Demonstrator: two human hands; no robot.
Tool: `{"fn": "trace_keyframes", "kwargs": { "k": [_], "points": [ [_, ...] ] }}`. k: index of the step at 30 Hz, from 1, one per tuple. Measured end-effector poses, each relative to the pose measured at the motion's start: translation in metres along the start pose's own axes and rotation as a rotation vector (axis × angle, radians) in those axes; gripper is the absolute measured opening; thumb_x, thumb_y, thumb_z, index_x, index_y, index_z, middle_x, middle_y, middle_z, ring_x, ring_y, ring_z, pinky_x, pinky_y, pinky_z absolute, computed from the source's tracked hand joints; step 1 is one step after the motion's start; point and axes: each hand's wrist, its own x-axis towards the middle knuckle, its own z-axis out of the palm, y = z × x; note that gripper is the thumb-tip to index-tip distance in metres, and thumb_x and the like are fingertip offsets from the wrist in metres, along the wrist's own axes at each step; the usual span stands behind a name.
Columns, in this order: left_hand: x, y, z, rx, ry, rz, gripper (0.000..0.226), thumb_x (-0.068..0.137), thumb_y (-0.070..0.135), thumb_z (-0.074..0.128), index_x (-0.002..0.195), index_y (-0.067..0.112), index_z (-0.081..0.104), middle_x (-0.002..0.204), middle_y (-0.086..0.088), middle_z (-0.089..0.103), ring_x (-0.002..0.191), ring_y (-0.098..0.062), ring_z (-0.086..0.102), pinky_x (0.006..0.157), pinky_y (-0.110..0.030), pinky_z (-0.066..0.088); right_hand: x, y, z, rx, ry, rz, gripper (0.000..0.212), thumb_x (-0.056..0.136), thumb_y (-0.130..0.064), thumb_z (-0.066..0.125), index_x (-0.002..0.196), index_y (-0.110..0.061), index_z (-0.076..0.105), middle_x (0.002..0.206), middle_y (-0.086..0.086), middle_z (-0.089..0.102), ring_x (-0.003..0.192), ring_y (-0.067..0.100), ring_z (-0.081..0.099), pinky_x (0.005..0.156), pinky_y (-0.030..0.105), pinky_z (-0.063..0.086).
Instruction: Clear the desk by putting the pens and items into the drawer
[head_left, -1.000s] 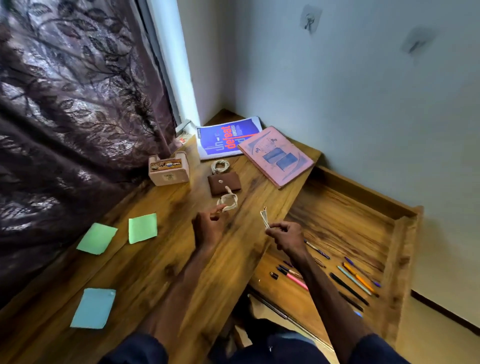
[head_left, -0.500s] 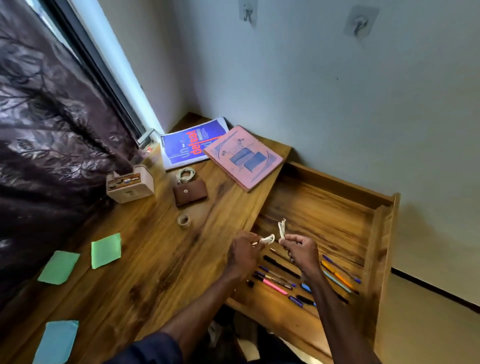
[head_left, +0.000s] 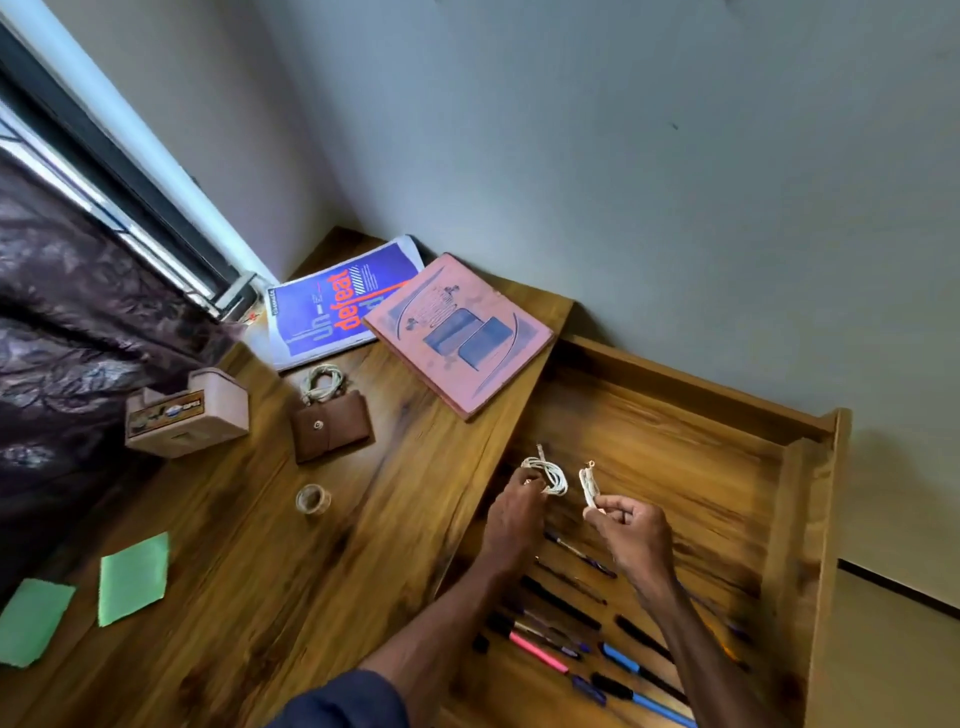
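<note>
The open wooden drawer (head_left: 800, 499) juts out to the right of the desk (head_left: 249, 597). Several pens (head_left: 561, 608) lie in its near part. Both my hands hover over the drawer. My left hand (head_left: 511, 519) pinches a coiled white cable (head_left: 548, 475). My right hand (head_left: 631, 535) pinches a smaller folded white cable (head_left: 589, 486). On the desk lie another coiled cable (head_left: 322, 382), a brown pouch (head_left: 332, 426) and a roll of clear tape (head_left: 313, 499).
A blue booklet (head_left: 332, 306) and a pink book (head_left: 457, 332) lie at the desk's far corner. A small beige box (head_left: 187, 413) stands by the dark curtain (head_left: 62, 338). Green paper notes (head_left: 134, 579) lie at the left. The wall is close behind the drawer.
Both hands moved right, from above the desk to above the drawer, each carrying its white cable. The tape roll now shows on the desk. The view swung right.
</note>
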Motion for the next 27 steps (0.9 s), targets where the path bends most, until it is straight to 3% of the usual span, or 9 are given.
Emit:
{"fn": "trace_keyframes", "kwargs": {
  "k": [5, 8, 11, 16, 19, 24, 27],
  "points": [
    [0.016, -0.026, 0.033, 0.150, -0.159, -0.088, 0.024, 0.099, 0.012, 0.056, 0.121, 0.011, 0.063, 0.138, -0.006, 0.051, 0.099, -0.020, 0.063, 0.078, -0.030, 0.054, 0.034, 0.008, 0.006, -0.230, 0.035, -0.067, 0.017, 0.077, -0.020, 0.079, 0.094, -0.018, 0.077, 0.068, -0.002, 0.073, 0.053, 0.008, 0.060, 0.053, 0.026, 0.049],
    [0.016, -0.038, 0.044, 0.158, -0.198, -0.093, 0.020, 0.098, 0.014, 0.055, 0.117, 0.012, 0.060, 0.129, -0.008, 0.054, 0.097, -0.020, 0.060, 0.078, -0.031, 0.051, 0.052, 0.003, 0.015, -0.392, 0.045, -0.107, 0.019, 0.076, -0.022, 0.078, 0.096, -0.023, 0.078, 0.090, -0.004, 0.077, 0.069, 0.010, 0.069, 0.059, 0.028, 0.058],
    [0.023, -0.048, 0.051, 0.128, -0.182, -0.069, 0.016, 0.100, 0.016, 0.052, 0.113, 0.014, 0.061, 0.124, -0.007, 0.055, 0.092, -0.017, 0.060, 0.075, -0.029, 0.054, 0.070, -0.011, 0.031, -0.524, 0.035, -0.162, 0.019, 0.080, -0.022, 0.077, 0.097, -0.026, 0.076, 0.099, -0.003, 0.077, 0.076, 0.013, 0.069, 0.059, 0.025, 0.055],
    [0.033, -0.065, 0.058, 0.045, -0.219, 0.040, 0.020, 0.103, 0.013, 0.041, 0.120, 0.008, 0.051, 0.136, -0.015, 0.048, 0.110, -0.025, 0.055, 0.096, -0.039, 0.050, 0.097, -0.030, 0.061, -0.666, 0.000, -0.214, 0.024, 0.085, -0.019, 0.075, 0.109, -0.024, 0.074, 0.103, -0.001, 0.075, 0.078, 0.014, 0.067, 0.057, 0.021, 0.049],
    [0.026, -0.065, 0.048, 0.014, -0.212, 0.106, 0.021, 0.105, 0.008, 0.038, 0.118, 0.002, 0.053, 0.134, -0.019, 0.049, 0.120, -0.030, 0.047, 0.104, -0.039, 0.044, 0.110, -0.024, 0.074, -0.711, -0.014, -0.217, 0.036, 0.085, -0.020, 0.074, 0.121, -0.020, 0.070, 0.109, 0.005, 0.075, 0.090, 0.021, 0.070, 0.071, 0.030, 0.058],
    [0.024, -0.069, 0.044, -0.027, -0.186, 0.144, 0.027, 0.102, 0.006, 0.044, 0.129, 0.006, 0.049, 0.144, -0.014, 0.044, 0.123, -0.024, 0.051, 0.104, -0.033, 0.047, 0.107, -0.017, 0.081, -0.720, 0.022, -0.253, 0.040, 0.087, -0.020, 0.072, 0.127, -0.016, 0.065, 0.104, 0.007, 0.074, 0.090, 0.023, 0.069, 0.074, 0.031, 0.056],
    [0.029, -0.052, 0.032, 0.025, -0.193, 0.070, 0.041, 0.097, 0.004, 0.054, 0.138, 0.009, 0.049, 0.149, -0.012, 0.039, 0.106, -0.021, 0.062, 0.088, -0.031, 0.058, 0.094, -0.018, 0.082, -0.649, 0.066, -0.312, 0.037, 0.088, -0.020, 0.071, 0.125, -0.015, 0.066, 0.101, 0.006, 0.073, 0.093, 0.023, 0.067, 0.077, 0.029, 0.051]
  ]
}}
